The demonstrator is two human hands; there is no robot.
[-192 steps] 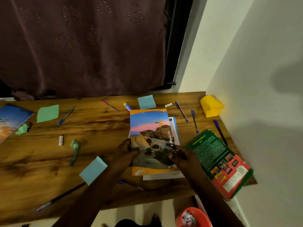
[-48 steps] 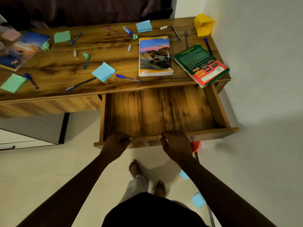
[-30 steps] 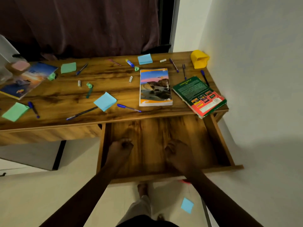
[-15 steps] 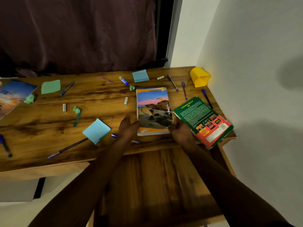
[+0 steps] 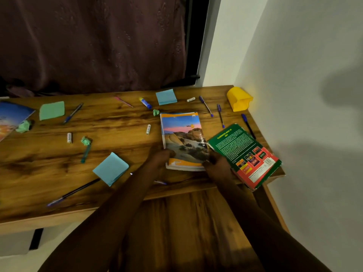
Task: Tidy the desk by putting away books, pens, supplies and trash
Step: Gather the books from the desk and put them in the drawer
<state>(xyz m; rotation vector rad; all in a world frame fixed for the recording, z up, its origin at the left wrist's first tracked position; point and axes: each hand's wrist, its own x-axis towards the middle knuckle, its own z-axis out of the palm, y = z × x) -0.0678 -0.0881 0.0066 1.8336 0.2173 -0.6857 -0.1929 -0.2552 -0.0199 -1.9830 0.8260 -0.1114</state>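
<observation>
The landscape book (image 5: 181,137) lies flat on the desk (image 5: 121,132), near its front edge and above the pulled-out drawer (image 5: 188,222). It seems to top a thin stack, going by the pale page edges at its near end. The left hand (image 5: 160,158) grips its near-left corner, thumb laid on the cover and fingers curled at the edge. The right hand (image 5: 218,167) sits at the near-right corner with fingertips against the edge, but it is too dark there to tell whether it really grips. Just right of that hand the green book (image 5: 244,154) lies askew, overhanging the desk corner. A blue sticky pad (image 5: 111,168) rests to the left, and a yellow holder (image 5: 239,99) lies by the wall.
</observation>
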